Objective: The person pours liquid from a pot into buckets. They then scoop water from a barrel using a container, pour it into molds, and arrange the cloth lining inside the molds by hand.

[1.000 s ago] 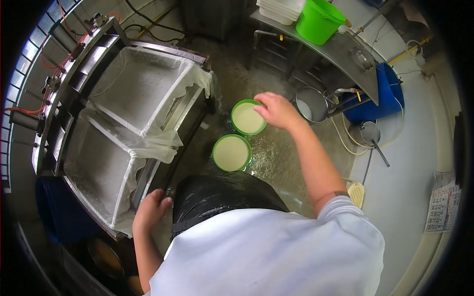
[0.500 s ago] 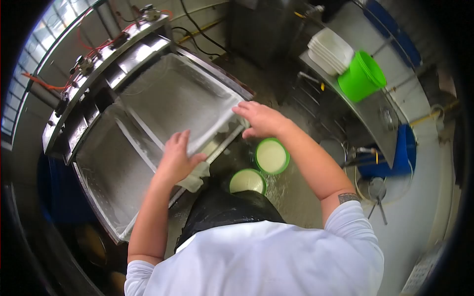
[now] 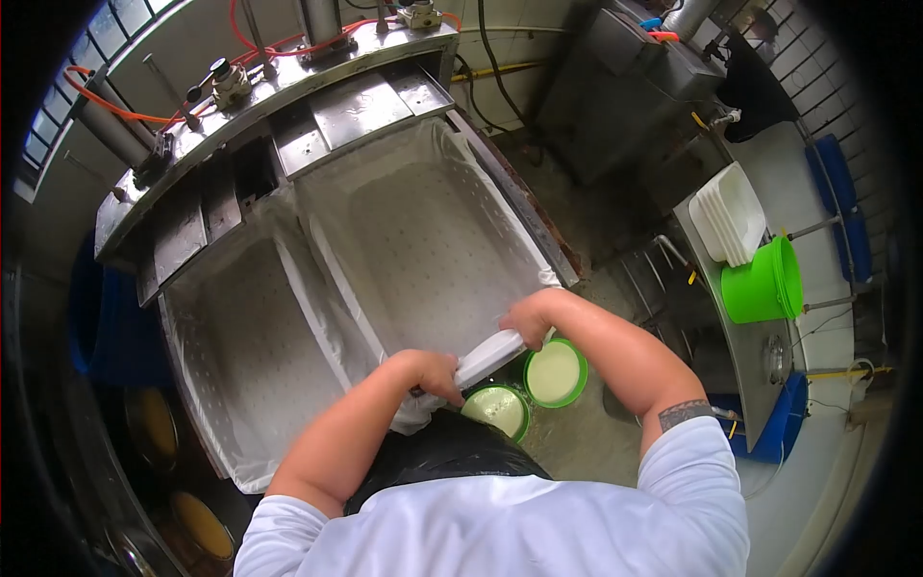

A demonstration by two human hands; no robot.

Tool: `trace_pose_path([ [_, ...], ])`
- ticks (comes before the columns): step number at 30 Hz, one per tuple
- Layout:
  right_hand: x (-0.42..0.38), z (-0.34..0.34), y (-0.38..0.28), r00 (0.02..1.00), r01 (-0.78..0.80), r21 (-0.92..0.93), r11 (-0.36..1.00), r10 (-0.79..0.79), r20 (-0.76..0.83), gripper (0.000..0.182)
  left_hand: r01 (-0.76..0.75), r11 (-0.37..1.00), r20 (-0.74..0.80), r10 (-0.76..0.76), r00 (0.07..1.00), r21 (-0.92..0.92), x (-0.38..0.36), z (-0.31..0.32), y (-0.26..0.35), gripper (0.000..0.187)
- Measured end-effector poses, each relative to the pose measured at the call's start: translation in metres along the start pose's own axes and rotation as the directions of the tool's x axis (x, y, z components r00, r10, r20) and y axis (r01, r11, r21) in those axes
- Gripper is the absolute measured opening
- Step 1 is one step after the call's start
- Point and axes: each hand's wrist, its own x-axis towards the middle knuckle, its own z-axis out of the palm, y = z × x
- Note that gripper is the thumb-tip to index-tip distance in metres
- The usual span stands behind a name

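Two square perforated metal trays, lined with thin white cloth (image 3: 317, 317), stand side by side before me. My left hand (image 3: 431, 373) has its fingers curled over the near edge of the right tray (image 3: 413, 240), gripping the cloth there. Toward that tray's near right corner, my right hand (image 3: 532, 315) is closed on the same cloth-wrapped edge. A strip of folded cloth runs along the rim between both hands. Just below the edge, two green buckets (image 3: 524, 402) of pale creamy liquid sit on the wet floor.
A metal press frame (image 3: 279, 72) with rods and red hoses spans the back of the trays. To the right, a steel table (image 3: 745, 356) holds stacked white tubs (image 3: 728, 216) and a green bucket (image 3: 764, 281). Blue barrels (image 3: 91, 327) stand at left.
Both hands were open above the right tray's near edge; they have come down and closed on the cloth at that edge. The camera view has shifted, showing more of the trays.
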Motion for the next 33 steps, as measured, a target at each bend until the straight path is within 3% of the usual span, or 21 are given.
trace_pose_path([
  [2,-0.004,-0.006,-0.005,0.999,-0.032,-0.014,0.999,0.032,0.017,0.085,0.024,1.0,-0.008,-0.024,1.0,-0.002,-0.001,-0.003,0.001,0.095],
  [4,-0.009,-0.013,-0.002,1.0,-0.016,-0.026,1.0,0.016,0.015,0.095,0.061,0.996,0.123,-0.053,0.991,-0.065,-0.014,-0.015,0.009,0.103],
  [5,-0.014,-0.018,0.003,0.999,0.011,0.095,0.995,-0.016,0.052,0.1,-0.009,1.0,0.024,0.009,1.0,0.0,-0.01,-0.014,-0.002,0.113],
  [6,-0.02,-0.021,0.007,0.995,0.032,0.221,0.975,-0.052,0.087,0.105,-0.008,1.0,0.024,0.008,1.0,0.003,-0.01,-0.02,-0.01,0.113],
  [7,-0.03,-0.028,0.013,0.996,0.076,0.252,0.965,-0.084,0.021,0.11,-0.071,0.997,-0.277,0.066,0.959,-0.009,-0.009,-0.026,-0.016,0.107],
  [8,-0.033,-0.042,0.019,0.996,0.074,0.253,0.965,-0.083,0.025,0.11,-0.136,0.991,-0.552,0.11,0.826,-0.006,-0.007,-0.031,-0.022,0.101],
  [10,-0.031,-0.073,0.023,0.963,0.16,0.43,0.888,-0.044,-0.267,0.103,-0.19,0.962,-0.752,-0.022,0.659,-0.195,-0.01,-0.076,-0.027,0.106],
  [11,-0.022,-0.077,0.02,0.964,0.163,0.432,0.887,-0.049,-0.263,0.103,-0.187,0.961,-0.749,-0.028,0.662,-0.201,-0.004,-0.087,-0.036,0.106],
  [13,-0.007,-0.088,0.012,0.742,0.002,0.161,0.987,0.107,-0.662,0.095,-0.081,0.803,-0.698,-0.458,0.551,-0.591,0.007,-0.103,-0.049,0.114],
  [14,-0.002,-0.097,0.012,0.742,-0.001,0.158,0.987,0.107,-0.662,0.095,-0.085,0.802,-0.699,-0.457,0.55,-0.591,0.014,-0.105,-0.053,0.114],
  [16,0.004,-0.125,0.009,0.886,-0.165,0.168,0.972,0.221,-0.407,0.091,0.083,0.85,-0.633,-0.449,0.63,-0.52,0.016,-0.108,-0.054,0.113],
  [18,0.035,-0.149,0.038,0.798,0.001,0.254,0.967,0.152,-0.583,0.082,0.053,0.893,-0.705,-0.388,0.593,-0.447,0.015,-0.123,-0.066,0.112],
  [20,0.04,-0.195,0.042,0.718,-0.098,0.166,0.981,0.185,-0.671,0.076,0.02,0.934,-0.799,-0.317,0.511,-0.357,0.014,-0.152,-0.08,0.107],
  [23,0.065,-0.247,0.053,0.503,-0.136,0.149,0.979,0.198,-0.841,0.074,0.225,0.879,-0.81,-0.476,0.342,-0.421,0.025,-0.211,-0.097,0.096],
  [24,0.075,-0.261,0.055,0.505,-0.139,0.15,0.979,0.2,-0.84,0.074,0.28,0.846,-0.806,-0.524,0.276,-0.454,0.029,-0.226,-0.102,0.094],
  [26,0.093,-0.288,0.059,0.482,-0.071,0.195,0.978,0.205,-0.852,0.073,0.337,0.812,-0.757,-0.574,0.313,-0.476,0.006,-0.25,-0.108,0.094],
  [28,0.123,-0.3,0.076,0.536,-0.104,0.192,0.976,0.218,-0.816,0.067,0.402,0.773,-0.699,-0.625,0.348,-0.491,0.008,-0.265,-0.137,0.094],
  [30,0.168,-0.315,0.097,0.59,-0.131,0.185,0.974,0.226,-0.775,0.062,0.53,0.762,-0.714,-0.599,0.361,-0.372,0.029,-0.273,-0.171,0.098],
  [31,0.196,-0.323,0.11,0.714,-0.29,-0.103,0.951,0.143,-0.685,0.06,0.532,0.759,-0.707,-0.605,0.366,-0.374,0.029,-0.274,-0.173,0.098],
  [32,0.214,-0.324,0.115,0.826,-0.373,-0.402,0.836,0.102,-0.554,0.058,0.535,0.775,-0.719,-0.578,0.386,-0.336,0.025,-0.273,-0.17,0.098],
  [33,0.2,-0.319,0.096,0.834,-0.363,-0.405,0.839,0.099,-0.543,0.058,0.536,0.79,-0.729,-0.55,0.407,-0.297,0.021,-0.271,-0.167,0.099],
])
